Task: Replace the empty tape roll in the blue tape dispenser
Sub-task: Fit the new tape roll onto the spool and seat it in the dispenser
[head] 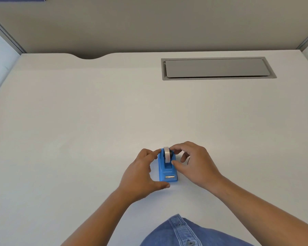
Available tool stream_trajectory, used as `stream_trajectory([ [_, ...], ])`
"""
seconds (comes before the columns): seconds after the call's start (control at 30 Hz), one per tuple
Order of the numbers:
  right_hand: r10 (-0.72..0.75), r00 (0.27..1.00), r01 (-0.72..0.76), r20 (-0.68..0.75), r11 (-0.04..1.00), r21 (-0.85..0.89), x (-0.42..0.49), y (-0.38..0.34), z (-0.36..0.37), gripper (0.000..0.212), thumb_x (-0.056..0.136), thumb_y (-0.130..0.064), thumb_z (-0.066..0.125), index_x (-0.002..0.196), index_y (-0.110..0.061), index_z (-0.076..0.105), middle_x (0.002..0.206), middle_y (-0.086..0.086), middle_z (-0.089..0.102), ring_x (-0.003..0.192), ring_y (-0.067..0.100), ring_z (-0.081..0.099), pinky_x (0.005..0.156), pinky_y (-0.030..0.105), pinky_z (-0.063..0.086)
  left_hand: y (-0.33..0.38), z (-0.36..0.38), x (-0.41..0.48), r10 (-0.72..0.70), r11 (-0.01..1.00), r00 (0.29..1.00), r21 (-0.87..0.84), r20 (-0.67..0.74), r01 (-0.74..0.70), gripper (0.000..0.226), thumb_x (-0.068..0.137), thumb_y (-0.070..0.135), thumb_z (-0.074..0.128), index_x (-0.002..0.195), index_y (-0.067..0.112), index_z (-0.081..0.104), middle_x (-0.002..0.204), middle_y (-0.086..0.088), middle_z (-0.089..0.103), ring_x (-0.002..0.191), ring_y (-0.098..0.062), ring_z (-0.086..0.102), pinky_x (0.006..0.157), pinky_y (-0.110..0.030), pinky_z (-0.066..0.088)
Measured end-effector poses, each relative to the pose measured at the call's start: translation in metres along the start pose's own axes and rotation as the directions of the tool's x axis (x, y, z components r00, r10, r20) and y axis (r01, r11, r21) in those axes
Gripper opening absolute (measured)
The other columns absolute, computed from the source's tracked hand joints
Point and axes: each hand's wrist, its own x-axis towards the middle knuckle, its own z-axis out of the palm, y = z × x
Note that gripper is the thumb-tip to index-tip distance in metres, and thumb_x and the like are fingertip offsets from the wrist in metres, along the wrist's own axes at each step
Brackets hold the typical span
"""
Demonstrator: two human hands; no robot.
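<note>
1. Blue moulded plastic marks the small tape dispenser [168,170], which stands on the white tabletop [78,130] close to the person, its metal cutter facing them.
2. Head view: a translucent whitish tape roll [166,154] on a dark hub sits in the cradle at the dispenser's far end. Whether it is fully seated cannot be told from here.
3. The left hand [142,173] flanks the dispenser's left side; its forefinger touches the top left wall beside the roll and its thumb lies by the near corner. It steadies the body without closing on anything.
4. The right hand [194,162] comes from the right; its fingers [174,150] curl narrowly at the roll's hub, the thumb tip pressing the dispenser's right wall. They seem to pinch the hub, though the contact is partly hidden.
5. Judgement: the step in hand is working the roll at the cradle. To do it well, keep the left hand bracing the light body so it cannot slide, keep the hub's axle level with both side slots, and move it straight along them, not tilted.
6. A grey metal cable hatch [218,68] is set in the tabletop, well apart.
</note>
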Motion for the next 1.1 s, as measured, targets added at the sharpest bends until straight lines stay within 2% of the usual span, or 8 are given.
stream_trajectory([
  [0.1,-0.029,1.000,0.030,0.008,0.999,-0.039,0.001,-0.004,0.001,0.038,0.077,-0.020,0.078,0.110,-0.035,0.068,0.096,-0.019,0.063,0.071,0.009,0.061,0.067,0.025,0.055,0.001,0.004,0.001,0.005,1.000,1.000,0.006,-0.031,-0.005,0.093,0.064,0.052,0.085,0.144,0.037,0.040,0.116,0.018,0.045,0.079,-0.006,0.055,0.064,-0.009,0.040],
  [0.23,-0.047,0.999,0.049,0.017,0.992,-0.116,0.006,-0.007,-0.001,0.029,0.079,-0.023,0.078,0.105,-0.032,0.071,0.094,-0.016,0.063,0.070,0.009,0.060,0.067,0.030,0.056,0.004,0.005,0.001,0.013,1.000,0.999,0.016,-0.037,-0.012,0.090,0.066,0.051,0.084,0.143,0.037,0.040,0.118,0.018,0.045,0.080,-0.006,0.055,0.061,-0.006,0.035],
  [0.5,-0.063,0.996,0.076,0.060,0.961,-0.265,0.012,-0.013,-0.005,0.021,0.084,-0.033,0.073,0.105,-0.031,0.073,0.093,-0.015,0.062,0.071,0.007,0.054,0.065,0.027,0.050,0.004,0.005,0.002,0.009,0.999,1.000,0.032,-0.027,-0.008,0.088,0.067,0.051,0.084,0.142,0.035,0.041,0.120,0.016,0.048,0.082,-0.006,0.053,0.061,-0.006,0.035],
  [0.77,-0.040,0.994,0.075,0.104,0.933,-0.353,0.014,-0.017,-0.001,0.016,0.091,-0.027,0.067,0.105,-0.028,0.073,0.096,-0.009,0.061,0.072,0.012,0.055,0.063,0.027,0.044,0.004,0.005,0.003,0.009,0.999,1.000,0.047,-0.021,-0.008,0.089,0.069,0.050,0.083,0.145,0.032,0.040,0.123,0.012,0.050,0.084,-0.007,0.052,0.067,-0.012,0.037],
  [1.1,-0.019,0.993,0.062,0.116,0.925,-0.374,0.011,-0.018,-0.003,0.017,0.092,-0.029,0.065,0.107,-0.029,0.072,0.098,-0.011,0.062,0.071,0.010,0.052,0.063,0.026,0.039,0.005,0.006,0.004,-0.017,0.999,1.000,0.050,-0.019,0.018,0.090,0.069,0.051,0.083,0.145,0.032,0.039,0.126,0.013,0.050,0.086,-0.006,0.052,0.070,-0.014,0.041],
])
